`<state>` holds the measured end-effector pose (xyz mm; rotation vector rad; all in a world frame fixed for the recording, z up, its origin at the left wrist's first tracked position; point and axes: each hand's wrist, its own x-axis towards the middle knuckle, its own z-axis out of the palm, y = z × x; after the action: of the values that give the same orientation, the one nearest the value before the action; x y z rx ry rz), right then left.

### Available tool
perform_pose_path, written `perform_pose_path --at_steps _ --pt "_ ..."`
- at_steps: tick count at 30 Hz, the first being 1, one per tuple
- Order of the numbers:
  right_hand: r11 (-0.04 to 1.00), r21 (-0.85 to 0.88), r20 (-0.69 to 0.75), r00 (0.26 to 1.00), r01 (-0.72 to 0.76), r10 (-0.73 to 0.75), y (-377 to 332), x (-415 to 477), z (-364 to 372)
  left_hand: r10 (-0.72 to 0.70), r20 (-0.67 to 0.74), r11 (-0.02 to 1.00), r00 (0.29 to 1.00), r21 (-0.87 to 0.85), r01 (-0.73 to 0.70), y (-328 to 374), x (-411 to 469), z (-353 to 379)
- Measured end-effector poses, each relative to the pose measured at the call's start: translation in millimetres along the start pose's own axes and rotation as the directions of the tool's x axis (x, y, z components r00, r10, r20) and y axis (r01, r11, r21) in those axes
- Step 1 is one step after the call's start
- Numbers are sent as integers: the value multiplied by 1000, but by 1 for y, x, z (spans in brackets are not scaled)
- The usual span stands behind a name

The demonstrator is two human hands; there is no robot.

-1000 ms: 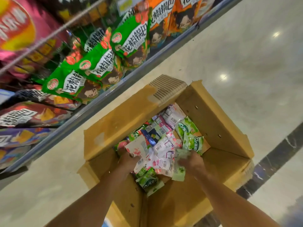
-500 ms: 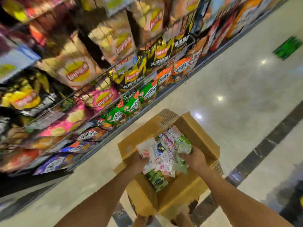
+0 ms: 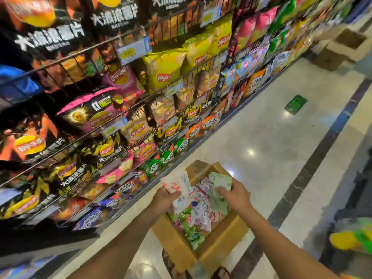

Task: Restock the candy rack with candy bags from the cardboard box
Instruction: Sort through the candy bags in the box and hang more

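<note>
Candy bags filled the open cardboard box [image 3: 219, 246] at the lower centre of the frame, which sat on the pale floor [image 3: 271, 137] just beside the foot of the snack shelving. Both hands were over the box, each with a load. The left hand [image 3: 164, 200] had its grip clenched on a white bag with red print [image 3: 179, 186], held up at the box's left edge. The right hand [image 3: 235, 196] had its grip closed around a pale green bag [image 3: 219, 184], perhaps more than one, above the box's right side. More loose bags, white, pink and green, lay heaped below them.

The step in hand looked like the pick-up: bags gathered, not yet carried to any shelf. The wire shelves [image 3: 124, 109] across the left and top of the frame held large crisp packets; no candy rack could be told apart there. The next move would call for finding the matching slot and keeping both bundles from slipping on the way.
</note>
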<state>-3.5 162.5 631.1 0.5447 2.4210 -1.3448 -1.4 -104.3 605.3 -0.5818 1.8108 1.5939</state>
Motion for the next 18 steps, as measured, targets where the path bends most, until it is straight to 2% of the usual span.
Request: perform_pose_path --at_steps 6,10,14,18 --pt "992 13 -1 992 127 -127 -28 -43 -9 96 -23 995 995 16 -96 13 -68 -15" --pt "985 35 -4 985 171 -171 -38 -71 -10 156 -107 987 982 53 -151 4 -109 -23" --pt "967 78 25 970 241 -244 -45 -106 -6 231 -171 973 958 29 -229 -14 -158 -28" --pt "947 82 77 946 309 -315 -62 -151 -1 254 -229 959 940 -67 -276 -43 -211 -33"
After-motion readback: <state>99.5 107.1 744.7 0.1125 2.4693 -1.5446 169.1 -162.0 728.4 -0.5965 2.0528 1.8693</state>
